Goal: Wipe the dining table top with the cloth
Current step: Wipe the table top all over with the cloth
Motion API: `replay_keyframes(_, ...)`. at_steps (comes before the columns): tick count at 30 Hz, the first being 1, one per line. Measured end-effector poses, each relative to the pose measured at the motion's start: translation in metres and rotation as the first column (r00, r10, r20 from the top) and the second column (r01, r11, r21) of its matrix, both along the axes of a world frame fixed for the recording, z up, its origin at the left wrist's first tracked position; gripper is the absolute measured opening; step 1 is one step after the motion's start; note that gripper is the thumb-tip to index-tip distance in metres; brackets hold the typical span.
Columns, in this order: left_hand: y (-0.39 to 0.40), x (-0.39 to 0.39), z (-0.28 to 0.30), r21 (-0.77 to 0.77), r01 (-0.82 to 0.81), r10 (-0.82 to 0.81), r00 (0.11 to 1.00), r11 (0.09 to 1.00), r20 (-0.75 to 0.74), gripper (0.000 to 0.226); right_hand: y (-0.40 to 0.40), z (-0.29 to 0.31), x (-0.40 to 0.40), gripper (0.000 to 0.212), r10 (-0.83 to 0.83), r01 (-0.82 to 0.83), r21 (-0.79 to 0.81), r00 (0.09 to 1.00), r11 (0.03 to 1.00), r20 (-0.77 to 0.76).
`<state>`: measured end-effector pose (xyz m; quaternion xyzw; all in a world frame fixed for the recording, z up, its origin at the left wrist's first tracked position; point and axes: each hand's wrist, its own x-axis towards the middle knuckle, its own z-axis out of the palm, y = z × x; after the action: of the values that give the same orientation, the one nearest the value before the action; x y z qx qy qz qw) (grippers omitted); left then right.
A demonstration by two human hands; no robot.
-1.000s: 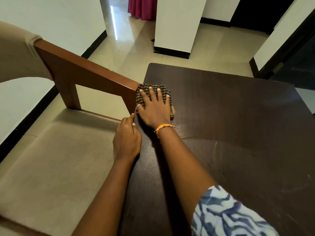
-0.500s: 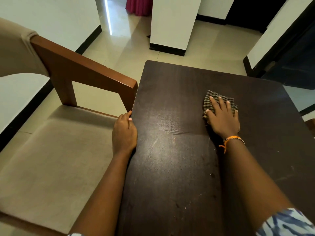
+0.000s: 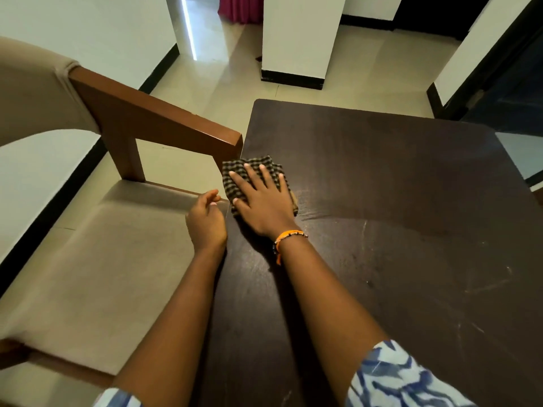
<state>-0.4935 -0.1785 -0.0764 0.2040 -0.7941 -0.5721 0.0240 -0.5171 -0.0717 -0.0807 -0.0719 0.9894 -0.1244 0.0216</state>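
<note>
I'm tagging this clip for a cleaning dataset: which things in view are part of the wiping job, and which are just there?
Part of the job:
- checked cloth
- dark table top
- right hand, flat on the cloth
- left hand, at the table's edge

Just there:
- wooden armchair
- orange bracelet
- pink curtain

A brown wooden armchair with a beige cushioned seat (image 3: 97, 259) stands at the left on a glossy cream tiled floor (image 3: 211, 92). Farther back rise a white pillar with a black base (image 3: 299, 39) and a magenta curtain (image 3: 239, 7). White walls with black skirting (image 3: 88, 33) line the left side.
</note>
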Motion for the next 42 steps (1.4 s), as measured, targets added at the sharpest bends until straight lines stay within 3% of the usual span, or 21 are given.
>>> replay_keyframes(3,-0.009,0.012,0.004,-0.132,0.105,-0.098,0.993,0.986,0.057,0.029,0.032,0.003,0.011,0.054,-0.021,0.021,-0.003,1.0,1.0,0.007)
replay_keyframes(9,-0.016,0.019,0.011,0.105,0.143,-0.153,0.984,0.984,0.091,0.026,0.146,0.007,0.04,0.054,-0.376,0.375,0.053,0.926,0.925,0.012)
replay_keyframes(13,-0.021,0.018,0.008,0.139,0.171,-0.186,0.977,0.975,0.106,0.029,0.161,0.008,0.05,0.054,-0.548,0.548,0.021,0.834,0.836,0.068)
replay_keyframes(17,-0.021,0.018,0.006,0.142,0.168,-0.187,0.974,0.976,0.132,0.025,0.107,0.006,0.038,0.054,-0.465,0.465,0.021,0.885,0.885,0.02)
replay_keyframes(23,-0.019,0.011,0.0,0.131,0.13,-0.155,0.966,0.983,0.205,0.023,-0.015,0.001,0.014,0.054,-0.115,0.115,0.013,0.993,0.993,0.007)
replay_keyframes(28,-0.014,0.007,0.001,0.004,0.037,-0.036,0.96,0.999,0.278,0.033,0.002,0.0,0.017,0.052,0.002,-0.002,0.0,1.0,1.0,0.005)
replay_keyframes(31,-0.014,0.006,0.003,-0.039,0.027,-0.015,0.958,0.999,0.287,0.036,0.052,0.002,0.027,0.054,-0.085,0.084,0.019,0.996,0.996,0.001)
replay_keyframes(36,-0.016,0.007,0.0,0.054,0.003,-0.019,0.958,0.999,0.286,0.056,0.154,0.008,0.059,0.054,-0.397,0.395,0.069,0.918,0.916,0.013)
replay_keyframes(39,-0.019,0.004,-0.004,0.148,0.0,-0.047,0.947,0.989,0.316,0.069,0.157,0.007,0.074,0.054,-0.529,0.529,0.03,0.847,0.848,0.048)
replay_keyframes(42,-0.022,0.002,-0.006,0.159,-0.008,-0.046,0.943,0.987,0.33,0.07,0.121,0.006,0.069,0.054,-0.527,0.526,0.032,0.85,0.85,0.008)
